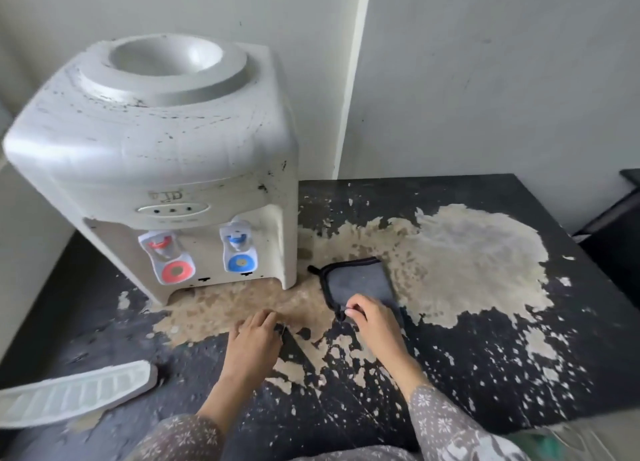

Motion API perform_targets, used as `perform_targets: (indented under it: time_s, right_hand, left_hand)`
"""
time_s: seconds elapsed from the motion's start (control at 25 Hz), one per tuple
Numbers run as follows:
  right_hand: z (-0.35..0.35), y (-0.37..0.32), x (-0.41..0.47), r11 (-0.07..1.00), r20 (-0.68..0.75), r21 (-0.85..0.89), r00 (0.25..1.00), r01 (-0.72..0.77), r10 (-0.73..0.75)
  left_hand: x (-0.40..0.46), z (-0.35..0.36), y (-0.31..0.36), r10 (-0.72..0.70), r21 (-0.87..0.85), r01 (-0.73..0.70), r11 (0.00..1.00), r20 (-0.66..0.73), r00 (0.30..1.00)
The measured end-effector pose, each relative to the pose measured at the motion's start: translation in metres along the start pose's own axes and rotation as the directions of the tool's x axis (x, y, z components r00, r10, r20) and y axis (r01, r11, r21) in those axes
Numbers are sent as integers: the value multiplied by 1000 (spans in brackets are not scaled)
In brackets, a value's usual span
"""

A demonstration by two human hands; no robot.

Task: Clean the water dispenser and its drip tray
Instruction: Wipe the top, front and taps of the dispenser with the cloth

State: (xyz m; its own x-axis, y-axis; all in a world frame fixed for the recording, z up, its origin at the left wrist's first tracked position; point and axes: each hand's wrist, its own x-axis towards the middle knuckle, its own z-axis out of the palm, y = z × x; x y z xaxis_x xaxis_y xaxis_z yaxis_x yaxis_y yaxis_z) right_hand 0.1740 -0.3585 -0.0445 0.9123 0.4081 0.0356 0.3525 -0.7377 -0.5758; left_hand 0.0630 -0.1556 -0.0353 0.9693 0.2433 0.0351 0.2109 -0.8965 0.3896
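Note:
A dirty white water dispenser (156, 156) stands at the back left of the table, with a red tap (166, 256) and a blue tap (239, 246) on its front. Its white slotted drip tray (74, 393) lies detached on the table at the front left. A folded grey cloth with black edging (356, 280) lies to the right of the dispenser. My right hand (372, 318) pinches the cloth's near corner. My left hand (256, 332) rests on the table in front of the dispenser, fingers curled over a small dark thing I cannot make out.
The black table (519, 374) has large patches of peeled, beige surface around the cloth and dispenser. A grey wall with a corner post (349, 80) stands behind. A dark object (620, 225) sits past the table's right edge.

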Motion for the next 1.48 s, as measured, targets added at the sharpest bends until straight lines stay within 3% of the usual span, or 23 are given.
perform_targets:
  time_s: [0.12,0.28,0.48,0.76,0.96,1.16,1.28,1.4,1.48]
  right_hand:
    - [-33,-9,17,980,6,188,997,-71,71]
    - [-107,-47,37,949,17,315,1000,-17,13]
    - [-189,-106,47,873,110,449,959,188,-262]
    - [-210,-171,58,715,30,582,868,388,-495]
    - [-197,-202,71,654,-19,577,809,489,-587]
    - [-192,-228,74,486,-279,579,719,655,-637]
    - [-196,-233,83,436,-404,542,678,718,-614]
    - [-195,-234,85,412,-454,557,680,721,-575]
    - [-195,-232,82,407,-427,618,722,672,-544]
  left_hand:
    - [24,-20,31,136,-302,-145,942,-52,989]
    - [67,-66,93,333,-439,-351,827,-121,935]
    - [89,-139,121,319,-619,-318,719,-112,941]
    - [70,-213,114,235,-825,-355,439,-276,932]
    - [57,-252,97,171,-821,-365,439,-322,931]
    - [48,-279,78,180,-801,-339,494,-288,941]
    - [47,-290,81,126,-848,-318,424,-292,948]
    - [50,-294,88,88,-874,-286,392,-274,958]
    - [53,-295,90,98,-878,-262,400,-244,965]
